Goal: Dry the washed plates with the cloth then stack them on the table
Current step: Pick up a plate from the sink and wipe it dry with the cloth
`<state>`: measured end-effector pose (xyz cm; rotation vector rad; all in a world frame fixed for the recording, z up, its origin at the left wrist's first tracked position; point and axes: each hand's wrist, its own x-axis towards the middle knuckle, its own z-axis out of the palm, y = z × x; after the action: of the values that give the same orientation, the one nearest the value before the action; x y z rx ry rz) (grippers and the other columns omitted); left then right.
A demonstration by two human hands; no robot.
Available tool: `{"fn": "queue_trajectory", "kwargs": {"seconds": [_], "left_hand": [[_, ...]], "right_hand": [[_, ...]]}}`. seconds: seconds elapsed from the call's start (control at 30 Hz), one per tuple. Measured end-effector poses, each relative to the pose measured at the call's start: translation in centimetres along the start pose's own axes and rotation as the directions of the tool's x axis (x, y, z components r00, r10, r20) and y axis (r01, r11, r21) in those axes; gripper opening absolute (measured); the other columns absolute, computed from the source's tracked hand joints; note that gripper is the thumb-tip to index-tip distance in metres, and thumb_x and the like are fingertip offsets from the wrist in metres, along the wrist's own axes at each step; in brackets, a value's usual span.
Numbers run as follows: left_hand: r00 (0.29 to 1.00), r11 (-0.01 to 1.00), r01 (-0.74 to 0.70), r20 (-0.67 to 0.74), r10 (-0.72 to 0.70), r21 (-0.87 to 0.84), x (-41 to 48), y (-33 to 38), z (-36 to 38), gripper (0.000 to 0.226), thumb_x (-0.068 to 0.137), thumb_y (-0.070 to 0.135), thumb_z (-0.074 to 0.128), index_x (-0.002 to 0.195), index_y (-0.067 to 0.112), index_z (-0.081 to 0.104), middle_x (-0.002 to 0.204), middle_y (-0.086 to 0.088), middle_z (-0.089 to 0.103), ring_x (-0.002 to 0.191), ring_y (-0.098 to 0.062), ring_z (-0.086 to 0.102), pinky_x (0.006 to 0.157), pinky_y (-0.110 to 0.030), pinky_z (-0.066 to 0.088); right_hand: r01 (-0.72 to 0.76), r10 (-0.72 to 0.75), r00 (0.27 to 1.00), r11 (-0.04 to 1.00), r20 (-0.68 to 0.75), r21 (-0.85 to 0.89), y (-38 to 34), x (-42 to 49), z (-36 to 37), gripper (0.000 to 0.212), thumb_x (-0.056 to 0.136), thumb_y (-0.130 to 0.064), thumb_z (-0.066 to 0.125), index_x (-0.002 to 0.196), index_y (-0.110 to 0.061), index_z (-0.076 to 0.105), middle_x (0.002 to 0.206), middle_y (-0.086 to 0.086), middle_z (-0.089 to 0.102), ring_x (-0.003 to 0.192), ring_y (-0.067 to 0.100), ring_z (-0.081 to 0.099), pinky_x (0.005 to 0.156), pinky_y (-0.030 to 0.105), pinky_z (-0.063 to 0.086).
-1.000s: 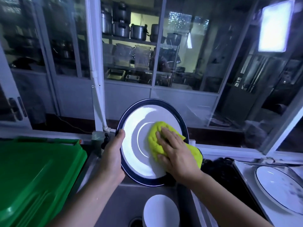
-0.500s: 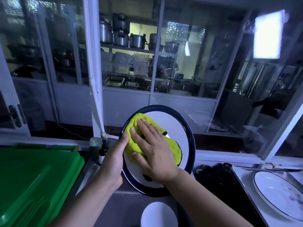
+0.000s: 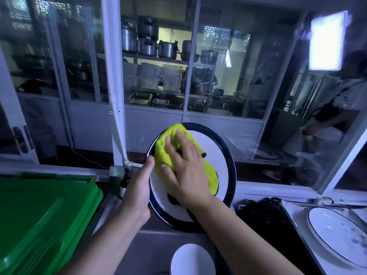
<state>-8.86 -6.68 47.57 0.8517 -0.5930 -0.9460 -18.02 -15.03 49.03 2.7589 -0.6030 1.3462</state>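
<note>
A large white plate with a dark blue rim [image 3: 220, 155] is held upright over the sink. My left hand [image 3: 139, 187] grips its left edge, thumb on the front. My right hand [image 3: 186, 171] presses a yellow-green cloth [image 3: 170, 143] flat against the plate's upper left face. A second white plate [image 3: 192, 261] lies in the sink below. Another white plate with a thin blue rim [image 3: 337, 233] lies on the metal tray [image 3: 294, 211] at the right.
A green plastic bin lid [image 3: 39, 219] fills the lower left. A small dark pump bottle [image 3: 125, 179] stands by the window frame. A dark bundle [image 3: 260, 213] lies between sink and tray. Behind the glass are shelves of pots and a person at the right.
My right hand has slid the cloth from the plate's lower right up to its upper left. The plate has shifted slightly right and up in view.
</note>
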Motion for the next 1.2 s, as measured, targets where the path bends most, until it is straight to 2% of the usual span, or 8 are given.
{"fn": "queue_trajectory", "kwargs": {"seconds": [0.13,0.3,0.47,0.63,0.8,1.0,1.1,1.2], "left_hand": [[0.999,0.997,0.007,-0.052,-0.011,-0.077,0.5,0.4,-0.2,0.061,0.080,0.057,0.063,0.122,0.014,0.067,0.123,-0.012,0.067,0.116,-0.026,0.063,0.104,-0.046,0.042],[0.987,0.975,0.149,-0.039,-0.157,-0.162,0.1,0.9,-0.5,0.055,0.072,0.054,0.064,0.092,0.004,0.077,0.103,-0.023,0.072,0.095,-0.034,0.071,0.073,-0.045,0.059],[0.995,0.997,0.061,-0.081,-0.064,-0.043,0.0,0.7,-0.7,0.023,0.081,0.031,0.061,0.084,0.017,0.080,0.100,-0.013,0.075,0.088,-0.029,0.073,0.076,-0.039,0.053],[0.988,0.996,0.009,-0.155,0.005,0.088,-0.5,0.8,-0.8,0.025,0.082,0.016,0.062,0.063,0.023,0.077,0.075,-0.003,0.075,0.068,-0.020,0.072,0.073,-0.036,0.052],[0.992,0.980,0.042,-0.124,-0.017,0.197,-0.9,1.0,-0.7,0.009,0.059,0.020,0.064,0.056,0.022,0.072,0.066,-0.004,0.071,0.062,-0.021,0.070,0.071,-0.038,0.052],[0.994,0.940,0.099,-0.075,-0.079,0.326,-1.9,1.2,-0.1,0.030,0.068,0.018,0.063,0.039,0.025,0.058,0.043,0.006,0.052,0.039,-0.011,0.053,0.054,-0.028,0.036],[0.984,0.933,0.169,-0.103,-0.143,0.317,-2.2,1.4,-0.6,0.024,0.067,0.021,0.064,0.043,0.021,0.065,0.046,-0.001,0.057,0.039,-0.016,0.056,0.053,-0.028,0.038],[0.978,0.935,0.206,-0.083,-0.190,0.288,-2.4,1.2,-1.6,0.017,0.070,0.022,0.063,0.061,0.011,0.073,0.061,-0.011,0.068,0.051,-0.025,0.065,0.055,-0.028,0.048]], "right_hand": [[0.133,-0.140,0.986,0.988,0.088,0.079,-1.0,-1.9,0.4,0.058,0.093,-0.038,0.044,0.144,-0.012,0.041,0.154,0.013,0.030,0.146,0.025,0.020,0.116,0.045,0.019],[0.293,-0.314,0.929,0.947,0.195,0.128,0.6,-4.6,-0.5,0.052,0.089,-0.032,0.052,0.137,-0.012,0.052,0.150,0.013,0.038,0.143,0.026,0.027,0.116,0.042,0.020],[0.385,-0.379,0.880,0.922,0.285,0.038,4.6,-6.4,-2.6,0.053,0.078,-0.024,0.059,0.130,-0.012,0.060,0.144,0.013,0.045,0.137,0.028,0.038,0.112,0.044,0.029],[0.258,-0.235,0.947,0.963,0.218,-0.084,7.4,-5.4,-3.9,0.059,0.077,-0.017,0.067,0.133,-0.006,0.055,0.142,0.020,0.045,0.133,0.037,0.041,0.105,0.054,0.038],[0.158,-0.163,0.987,0.975,-0.016,-0.154,6.6,-3.0,-3.9,0.054,0.094,-0.028,0.053,0.141,-0.002,0.041,0.150,0.020,0.028,0.141,0.033,0.023,0.114,0.048,0.025],[0.436,-0.441,0.897,0.868,0.037,-0.236,3.2,1.6,-4.2,0.065,0.087,-0.051,0.055,0.139,-0.013,0.048,0.142,0.016,0.047,0.136,0.034,0.036,0.114,0.048,0.024],[0.381,-0.348,0.922,0.895,0.171,-0.232,2.7,3.2,-4.9,0.070,0.071,-0.058,0.068,0.133,-0.028,0.056,0.123,0.002,0.061,0.112,0.029,0.055,0.092,0.042,0.043],[0.134,-0.091,0.961,0.979,0.259,-0.154,3.3,4.0,-5.3,0.065,0.065,-0.059,0.073,0.123,-0.035,0.058,0.109,-0.006,0.064,0.099,0.022,0.060,0.074,0.032,0.047]]}}
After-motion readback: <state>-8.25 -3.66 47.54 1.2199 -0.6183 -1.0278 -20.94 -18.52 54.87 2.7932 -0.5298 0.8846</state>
